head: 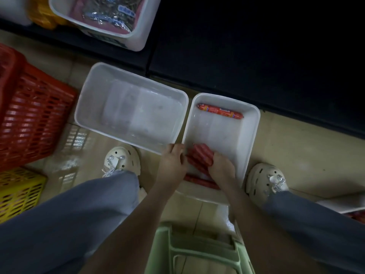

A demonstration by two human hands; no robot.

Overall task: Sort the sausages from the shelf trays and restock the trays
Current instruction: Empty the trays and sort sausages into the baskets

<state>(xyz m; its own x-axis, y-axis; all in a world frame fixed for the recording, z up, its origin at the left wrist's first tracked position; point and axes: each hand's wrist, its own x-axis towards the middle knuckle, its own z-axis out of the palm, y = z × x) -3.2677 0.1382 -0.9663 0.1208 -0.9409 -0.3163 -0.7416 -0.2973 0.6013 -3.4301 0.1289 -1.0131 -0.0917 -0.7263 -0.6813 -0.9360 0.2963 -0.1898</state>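
Left grip and right grip are curling round the ends of a bundle of red plastic-wrapped sausages, holding it at the near-left corner of the right-hand white plastic tray, probably to keep the sausages aligned; a single red sausage is lying along the tray's far wall.

Beige tiled floor, dimly lit; dark shelving base along top. Red basket, yellow basket left; green stool nearest.

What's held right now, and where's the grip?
A bundle of red sausages, held by both hands: left hand grips its left end, right hand its right end.
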